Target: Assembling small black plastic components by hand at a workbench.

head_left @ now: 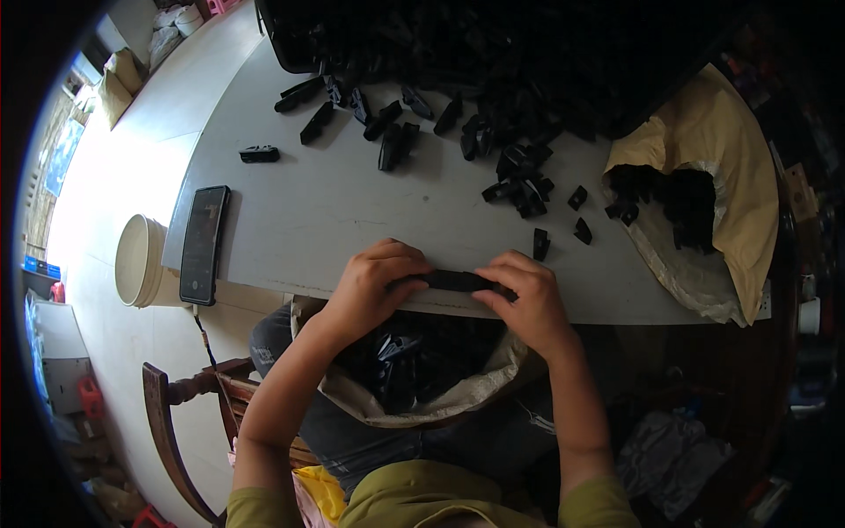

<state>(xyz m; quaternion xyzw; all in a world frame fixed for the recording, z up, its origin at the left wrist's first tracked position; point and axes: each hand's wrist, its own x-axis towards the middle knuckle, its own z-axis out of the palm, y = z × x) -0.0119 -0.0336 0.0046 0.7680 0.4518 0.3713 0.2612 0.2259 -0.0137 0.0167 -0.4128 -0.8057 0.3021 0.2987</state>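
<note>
Between my two hands, at the table's near edge, is a long narrow black plastic part (455,281). My left hand (385,280) is closed round its left end, thumb below and fingers above. The thumb and fingertips of my right hand (523,289) pinch its right end. Just below, an open woven sack (422,414) in my lap holds many similar black parts (396,361). Beyond my hands, loose black plastic pieces (399,146) lie scattered over the grey table (317,207). My fingers hide both ends of the held part.
A large dark container (286,48) with a heap of black parts stands at the far side. At right, a tan sack (744,176) lies open with black pieces inside. A phone (205,245) lies at the left edge, beside a pale bucket (139,261). A wooden chair (158,414) stands lower left.
</note>
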